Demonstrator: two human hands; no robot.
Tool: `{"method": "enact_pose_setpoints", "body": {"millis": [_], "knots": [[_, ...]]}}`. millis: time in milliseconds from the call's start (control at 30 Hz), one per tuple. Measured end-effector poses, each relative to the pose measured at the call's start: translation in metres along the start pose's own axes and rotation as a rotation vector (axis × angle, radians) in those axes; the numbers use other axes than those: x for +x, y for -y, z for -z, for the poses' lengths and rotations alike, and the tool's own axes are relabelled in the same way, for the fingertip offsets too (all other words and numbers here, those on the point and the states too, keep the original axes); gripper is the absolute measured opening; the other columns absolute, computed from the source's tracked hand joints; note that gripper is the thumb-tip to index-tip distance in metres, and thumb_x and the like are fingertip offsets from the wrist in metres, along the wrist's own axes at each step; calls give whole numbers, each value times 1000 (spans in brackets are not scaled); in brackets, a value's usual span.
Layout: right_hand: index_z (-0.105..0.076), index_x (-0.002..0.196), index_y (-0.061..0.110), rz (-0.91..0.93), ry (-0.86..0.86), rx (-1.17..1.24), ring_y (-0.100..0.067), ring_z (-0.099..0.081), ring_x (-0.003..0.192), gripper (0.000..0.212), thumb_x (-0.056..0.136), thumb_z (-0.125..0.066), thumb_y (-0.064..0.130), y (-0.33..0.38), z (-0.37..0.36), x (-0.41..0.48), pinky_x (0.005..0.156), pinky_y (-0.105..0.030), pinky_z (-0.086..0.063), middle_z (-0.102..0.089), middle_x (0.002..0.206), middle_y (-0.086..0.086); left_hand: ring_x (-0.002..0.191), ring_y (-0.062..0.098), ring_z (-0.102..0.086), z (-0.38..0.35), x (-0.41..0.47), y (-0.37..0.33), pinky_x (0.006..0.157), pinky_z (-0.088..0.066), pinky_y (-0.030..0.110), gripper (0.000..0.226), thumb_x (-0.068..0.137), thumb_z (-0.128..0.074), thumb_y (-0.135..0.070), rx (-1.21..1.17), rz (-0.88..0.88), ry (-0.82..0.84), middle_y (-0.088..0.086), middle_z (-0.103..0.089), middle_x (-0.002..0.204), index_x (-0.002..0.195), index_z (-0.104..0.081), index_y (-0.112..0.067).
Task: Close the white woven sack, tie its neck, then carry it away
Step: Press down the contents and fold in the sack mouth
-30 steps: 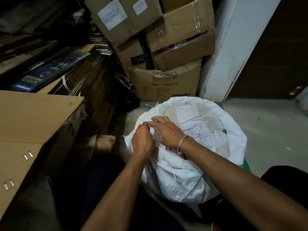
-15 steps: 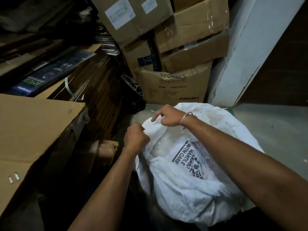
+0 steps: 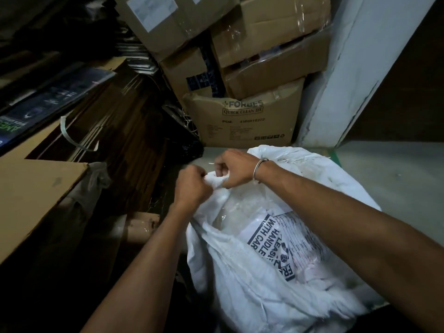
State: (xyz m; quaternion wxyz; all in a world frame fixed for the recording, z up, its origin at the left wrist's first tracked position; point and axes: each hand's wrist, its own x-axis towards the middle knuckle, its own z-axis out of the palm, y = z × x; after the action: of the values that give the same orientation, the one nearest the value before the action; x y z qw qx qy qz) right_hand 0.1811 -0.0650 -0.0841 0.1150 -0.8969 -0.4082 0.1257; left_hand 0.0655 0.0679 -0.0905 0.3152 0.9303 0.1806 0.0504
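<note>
Now both hands' fingers [image 3: 222,173] pinch the white woven sack [image 3: 252,292] rim.

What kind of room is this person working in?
Most likely a storeroom: taped cardboard cartons are piled beside a white wall, a big cardboard sheet lies at the left, and the stuffed white woven sack sits on a bare concrete floor.

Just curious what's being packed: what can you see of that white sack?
The white woven sack, of crumpled plastic-looking weave, bulges full in front of stacked cardboard boxes. Its mouth is partly open, showing clear film and a printed sheet reading handle with care. Loose threads fray at its far rim. The left hand and right hand both grip bunched cloth at its left rim.
</note>
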Motion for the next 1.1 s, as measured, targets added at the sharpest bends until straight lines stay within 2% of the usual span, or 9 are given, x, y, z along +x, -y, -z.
{"method": "enact_pose_setpoints", "body": {"millis": [100,167,300,433,533,667,800,933,1100], "knots": [[-63,106,33,-44,124,-13,-17,-50,117,45,61,-61,29,-18,21,5,96,-39,-37,-59,121,6,64,23,-53,-5,6,-2,56,-36,31,19,77,-60,0,139,-85,-163,2,-58,67,67,-59,-16],[-60,111,29,-98,193,-23,-20,-58,110,46,67,-63,19,-31,30,10,94,-39,-47,-62,117,4,65,19,-45,-5,7,-4,55,-32,30,21,81,-59,0,231,-113,-177,2,-56,72,71,-54,-18],[-62,79,32,-88,35,-147,-20,-61,83,22,66,-74,20,-45,24,14,66,-29,-46,-63,87,7,94,23,-54,-9,27,-11,72,-48,36,40,71,-77,-27,258,-69,111,4,-57,101,104,-57,-14],[-48,66,29,-80,-133,-88,-23,-58,77,25,67,-70,17,-49,2,9,59,-29,-38,-52,73,8,75,27,-69,-20,56,-21,59,-47,31,24,67,-68,-34,114,-80,229,7,-71,77,80,-73,-13],[-73,94,25,-80,55,133,-14,-67,88,18,76,-73,24,-58,19,-2,77,-30,-55,-71,93,7,68,22,-67,-31,62,-11,58,-53,31,6,72,-69,-17,227,-140,93,2,-71,73,75,-75,-17],[-71,122,21,-163,157,63,-16,-64,114,40,83,-66,15,-97,46,-3,104,-40,-50,-69,125,2,72,27,-66,-32,67,-7,57,-49,32,7,69,-71,-14,304,-205,70,3,-66,73,72,-65,-17],[-77,105,27,-198,205,-45,-11,-69,88,37,70,-82,18,-105,40,-1,80,-32,-59,-73,95,11,95,28,-58,-40,65,-19,72,-47,34,27,72,-70,-27,410,-249,73,7,-63,95,95,-63,-15],[-73,82,26,-123,-178,-48,-13,-64,74,15,67,-76,26,-96,31,-7,61,-24,-46,-59,70,17,92,27,-60,-51,73,-51,72,-48,37,58,65,-56,-53,105,-105,275,9,-66,102,105,-63,-12],[-76,83,17,-169,-30,306,-10,-68,65,10,74,-80,19,-107,38,-31,62,-27,-57,-73,72,3,96,33,-68,-68,80,-49,79,-57,37,40,70,-78,-25,178,-94,231,12,-72,99,105,-73,-7]]}}
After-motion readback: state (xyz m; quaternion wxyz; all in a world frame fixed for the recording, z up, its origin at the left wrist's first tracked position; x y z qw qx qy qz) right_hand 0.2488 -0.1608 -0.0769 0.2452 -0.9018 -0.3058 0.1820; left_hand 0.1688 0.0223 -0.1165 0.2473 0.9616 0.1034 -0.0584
